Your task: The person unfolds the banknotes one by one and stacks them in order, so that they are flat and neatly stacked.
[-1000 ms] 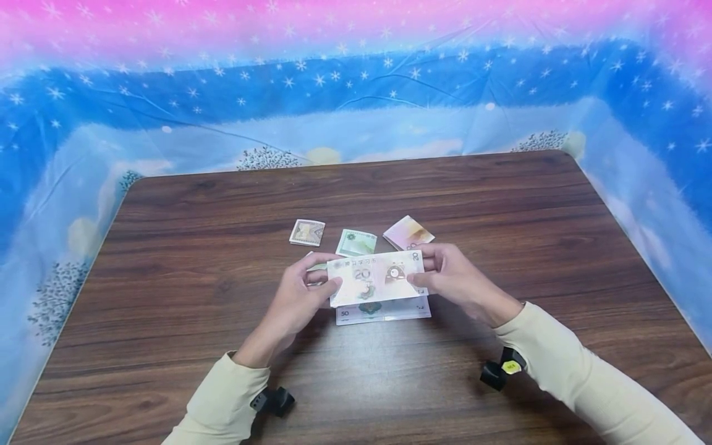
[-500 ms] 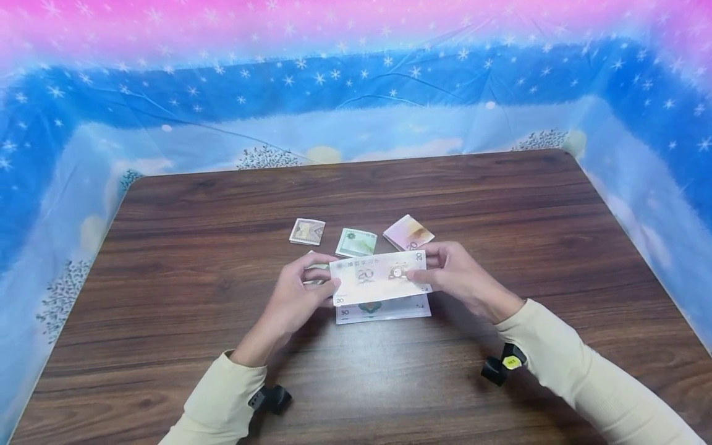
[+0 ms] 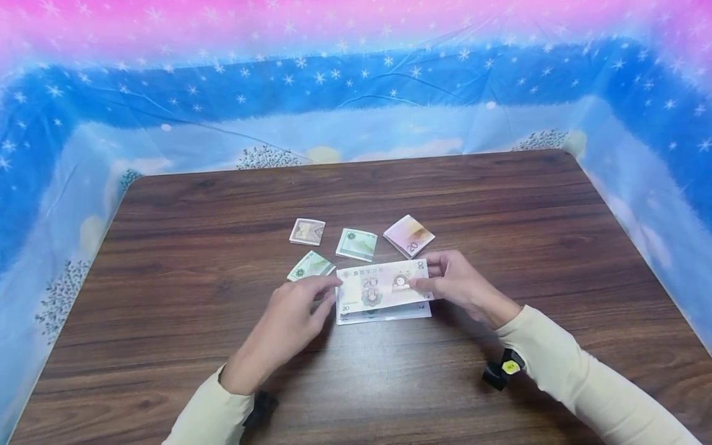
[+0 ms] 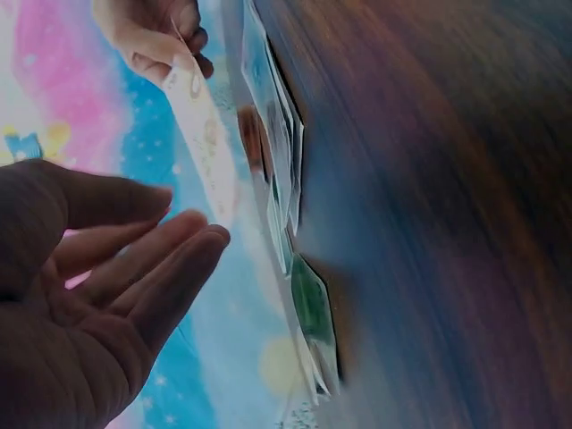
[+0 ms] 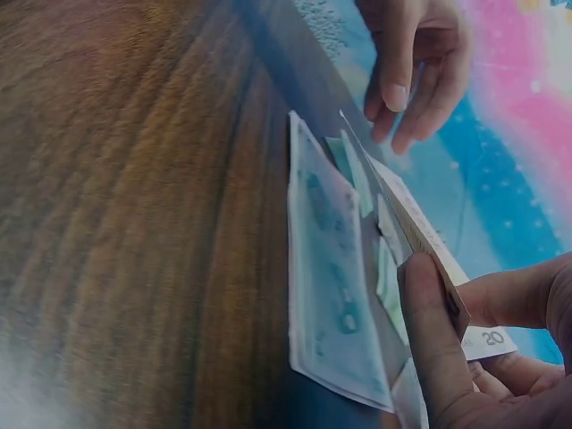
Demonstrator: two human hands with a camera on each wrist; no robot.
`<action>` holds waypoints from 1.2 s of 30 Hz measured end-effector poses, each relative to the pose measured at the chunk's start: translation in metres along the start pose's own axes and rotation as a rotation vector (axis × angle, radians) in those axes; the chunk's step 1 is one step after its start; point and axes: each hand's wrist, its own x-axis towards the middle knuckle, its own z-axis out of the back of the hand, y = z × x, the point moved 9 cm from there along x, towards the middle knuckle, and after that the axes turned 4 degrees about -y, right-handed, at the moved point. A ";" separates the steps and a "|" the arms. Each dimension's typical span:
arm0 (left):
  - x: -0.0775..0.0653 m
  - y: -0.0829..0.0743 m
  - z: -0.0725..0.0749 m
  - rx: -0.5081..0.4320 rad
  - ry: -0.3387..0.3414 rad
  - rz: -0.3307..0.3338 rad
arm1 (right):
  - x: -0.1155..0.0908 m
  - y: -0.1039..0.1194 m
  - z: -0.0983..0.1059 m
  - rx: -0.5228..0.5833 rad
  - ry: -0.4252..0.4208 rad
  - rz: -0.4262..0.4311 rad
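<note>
My right hand [image 3: 467,287] pinches the right end of a pale 20 banknote [image 3: 384,287] between thumb and fingers. In the right wrist view that note is held tilted above the table. Beside its left end is my left hand [image 3: 289,315]; the left wrist view shows its fingers [image 4: 183,268] and thumb apart, with nothing between them. Below the held note lies a small stack of banknotes [image 3: 384,316], mostly covered in the head view. The stack's bluish-green face [image 5: 326,259] shows in the right wrist view.
Behind the hands lie folded banknotes: a brown one [image 3: 307,232], a green one [image 3: 356,245], a pink-orange 20 [image 3: 408,236] and a nearer green one [image 3: 311,266]. They rest on a dark wooden table [image 3: 222,210]. A snowflake-printed cloth [image 3: 356,80] surrounds its far sides.
My left hand has let go of the held banknote and drawn slightly towards me, uncovering the nearer green folded note. The held note has shifted slightly right and nearer to me.
</note>
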 end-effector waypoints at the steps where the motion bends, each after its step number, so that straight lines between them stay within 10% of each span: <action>1: -0.001 -0.005 -0.003 0.027 0.014 -0.047 | 0.001 -0.002 -0.001 -0.001 0.003 -0.002; 12: -0.010 -0.014 -0.039 0.118 0.238 -0.198 | 0.005 -0.016 -0.006 -0.067 -0.023 -0.016; 36: -0.007 -0.014 -0.043 0.150 0.247 -0.217 | 0.003 0.005 0.017 -0.669 -0.133 0.226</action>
